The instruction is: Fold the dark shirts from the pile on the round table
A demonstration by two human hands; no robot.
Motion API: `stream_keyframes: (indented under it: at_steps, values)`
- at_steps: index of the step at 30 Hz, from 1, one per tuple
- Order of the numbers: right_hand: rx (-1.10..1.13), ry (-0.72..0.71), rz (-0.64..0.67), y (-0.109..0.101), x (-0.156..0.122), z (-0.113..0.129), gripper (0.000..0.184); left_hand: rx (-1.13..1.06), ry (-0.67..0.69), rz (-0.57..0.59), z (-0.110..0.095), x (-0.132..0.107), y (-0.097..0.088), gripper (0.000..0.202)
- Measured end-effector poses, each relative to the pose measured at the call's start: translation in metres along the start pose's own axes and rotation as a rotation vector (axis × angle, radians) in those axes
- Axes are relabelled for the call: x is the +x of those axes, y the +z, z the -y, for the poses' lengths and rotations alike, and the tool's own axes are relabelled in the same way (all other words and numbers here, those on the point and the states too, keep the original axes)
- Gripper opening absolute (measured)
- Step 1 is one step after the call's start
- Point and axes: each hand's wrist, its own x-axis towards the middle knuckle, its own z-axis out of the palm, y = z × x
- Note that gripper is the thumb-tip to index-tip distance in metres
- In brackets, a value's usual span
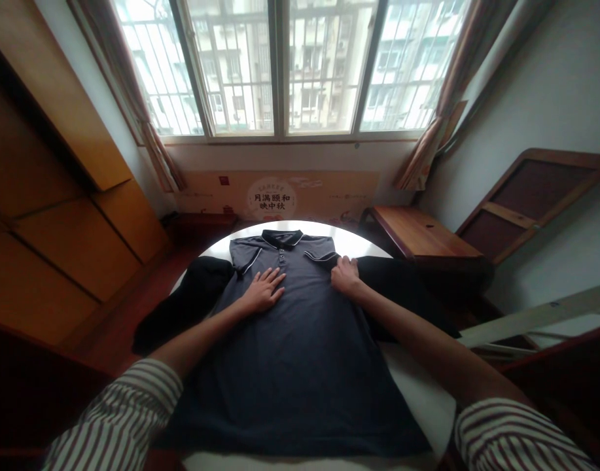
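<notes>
A dark grey polo shirt [300, 366] lies spread front side up, its black collar [282, 239] at the far end and its hem toward me. Both short sleeves, edged with pale trim, are folded inward over the chest. My left hand [264, 291] rests flat on the chest, fingers spread. At the shirt's right side, by the folded sleeve [322, 255], my right hand [346, 276] is closed with its fingers curled on the cloth. Black cloth [182, 297] sticks out from under the shirt on both sides.
Beneath the clothes is a round white table [368, 243]. A wooden cabinet or desk [427, 232] stands at the back right, and yellow-brown cupboards [84, 242] line the left. Barred windows [280, 72] with curtains are ahead, above a printed panel [329, 193].
</notes>
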Motion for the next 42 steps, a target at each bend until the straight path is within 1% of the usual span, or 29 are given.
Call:
stream_keyframes:
  at_steps: [3,6,8,10,14,16,19,21,23,26,28,30,32,35,37,39,40,42]
  values:
    - [0.008,-0.040,-0.020,-0.003,0.002,0.003,0.036,0.001,-0.005,0.007,0.000,0.000,0.000,0.058]
    - [0.040,-0.191,-0.062,-0.003,-0.005,0.012,0.041,-0.007,-0.042,-0.005,-0.004,-0.001,-0.001,0.057]
    - [0.058,-0.271,-0.067,0.000,-0.009,0.016,0.044,-0.015,-0.099,-0.037,-0.009,-0.007,-0.001,0.057]
    - [0.059,-0.259,-0.051,0.004,-0.010,0.017,0.045,-0.020,-0.160,-0.086,-0.015,-0.020,0.000,0.056]
    - [0.055,-0.131,0.008,0.008,-0.004,0.009,0.040,-0.001,-0.239,-0.159,-0.022,-0.060,0.002,0.051]
    - [0.064,-0.100,0.031,0.009,0.000,0.006,0.038,0.030,-0.312,-0.186,-0.020,-0.082,0.001,0.051]
    - [0.074,-0.092,0.040,0.008,0.003,0.006,0.037,0.095,-0.417,-0.238,-0.011,-0.109,-0.002,0.054]
    - [0.079,-0.110,0.030,0.007,0.001,0.008,0.036,0.135,-0.438,-0.258,-0.003,-0.123,-0.004,0.056]
    - [0.087,-0.151,0.009,0.004,-0.004,0.008,0.035,0.163,-0.425,-0.254,0.002,-0.135,-0.006,0.057]
    - [0.121,-0.260,-0.045,-0.001,-0.015,0.009,0.033,0.207,-0.395,-0.244,0.001,-0.148,-0.009,0.054]
    - [0.144,-0.323,-0.104,-0.005,-0.020,0.010,0.034,0.233,-0.394,-0.237,-0.002,-0.147,-0.016,0.048]
    - [0.207,-0.317,-0.178,-0.008,-0.018,0.010,0.036,0.218,-0.422,-0.200,0.001,-0.136,-0.028,0.042]
    - [0.295,-0.251,-0.227,-0.011,-0.006,0.008,0.039,0.152,-0.489,-0.161,0.014,-0.111,-0.046,0.042]
    - [0.383,-0.119,-0.223,-0.013,0.027,-0.003,0.039,0.059,-0.582,-0.161,0.050,-0.058,-0.077,0.039]
    - [0.401,-0.042,-0.204,-0.013,0.053,-0.015,0.039,0.054,-0.599,-0.175,0.078,-0.020,-0.092,0.039]
    - [0.417,0.008,-0.175,-0.014,0.078,-0.030,0.040,0.056,-0.578,-0.173,0.099,0.014,-0.097,0.039]
    - [0.424,0.017,-0.158,-0.014,0.089,-0.035,0.040,0.050,-0.548,-0.163,0.107,0.029,-0.096,0.039]
    - [0.442,0.004,-0.131,-0.013,0.107,-0.042,0.041,0.026,-0.459,-0.124,0.114,0.056,-0.087,0.037]
